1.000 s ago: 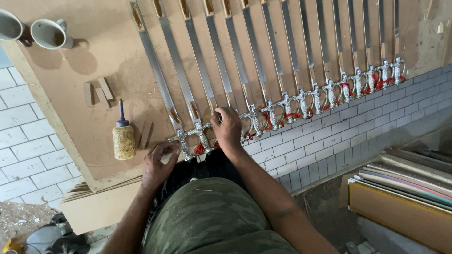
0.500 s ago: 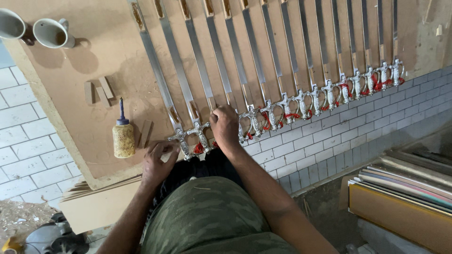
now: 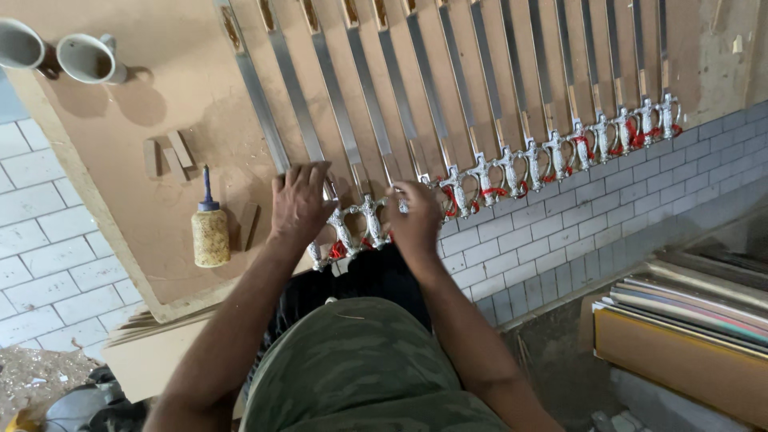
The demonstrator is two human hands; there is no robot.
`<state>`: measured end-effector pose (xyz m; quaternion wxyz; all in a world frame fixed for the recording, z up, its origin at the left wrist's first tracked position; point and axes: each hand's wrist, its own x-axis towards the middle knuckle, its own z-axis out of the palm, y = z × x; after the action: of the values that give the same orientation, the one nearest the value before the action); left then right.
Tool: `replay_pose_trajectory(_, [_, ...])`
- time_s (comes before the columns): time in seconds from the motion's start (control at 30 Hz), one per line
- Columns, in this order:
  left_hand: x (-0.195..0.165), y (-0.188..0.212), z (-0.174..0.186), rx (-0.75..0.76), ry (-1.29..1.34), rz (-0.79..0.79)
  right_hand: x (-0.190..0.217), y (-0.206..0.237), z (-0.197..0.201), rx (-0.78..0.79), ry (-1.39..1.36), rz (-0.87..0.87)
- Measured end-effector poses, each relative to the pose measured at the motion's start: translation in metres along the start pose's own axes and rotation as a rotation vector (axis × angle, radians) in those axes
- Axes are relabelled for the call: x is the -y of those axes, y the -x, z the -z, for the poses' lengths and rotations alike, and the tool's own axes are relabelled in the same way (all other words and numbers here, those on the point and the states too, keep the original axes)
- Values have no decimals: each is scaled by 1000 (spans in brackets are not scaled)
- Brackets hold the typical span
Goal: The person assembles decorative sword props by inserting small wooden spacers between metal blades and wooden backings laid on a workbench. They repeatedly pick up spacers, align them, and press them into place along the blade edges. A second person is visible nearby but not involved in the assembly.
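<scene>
Currently both hands are down at the near end of the row of long steel sword blades with cast silver hilts and red cord at the guards [image 3: 480,172], laid side by side on the brown fibreboard tabletop [image 3: 160,104]. My left hand [image 3: 300,200] lies flat, fingers spread, over the blade second from the left just above its guard; grip released, palm pressing rather than clasping. My right hand [image 3: 416,216] is curled at the silver hilt of the neighbouring sword [image 3: 370,220]; fingers bent round it, but whether they fully clench I cannot tell, since the back of the hand covers them. Judgement: this step goes best if the left palm keeps that blade pinned while the right shifts one hilt at a time, so the blades stay parallel and the hilts line up along the board's near edge. Keep fingertips on the flat, off the blade edges. Risk noted: hilts overhang the tabletop edge above the white tiled wall [image 3: 544,232]; a hard nudge could tip one off. Small yellow glue bottle with blue nozzle [image 3: 210,228] stands near the left hand, apart from it; two pale mugs [image 3: 56,52] sit at the far corner, well apart.
</scene>
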<state>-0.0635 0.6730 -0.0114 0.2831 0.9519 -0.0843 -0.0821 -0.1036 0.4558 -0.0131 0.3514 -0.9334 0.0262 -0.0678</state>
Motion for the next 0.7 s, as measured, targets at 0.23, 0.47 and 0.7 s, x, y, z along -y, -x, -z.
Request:
replay_pose_trajectory(0.23, [7, 0, -12, -62, -86, -61, -34, 22, 48, -11, -410, -411])
replay_pose_trajectory(0.47, [5, 25, -17, -222, 57, -242, -7, 28, 37, 327, -773, -601])
replay_pose_trajectory(0.7, [-5, 84, 4, -280, 377, -183, 24, 33, 11, 689, -1322, -814])
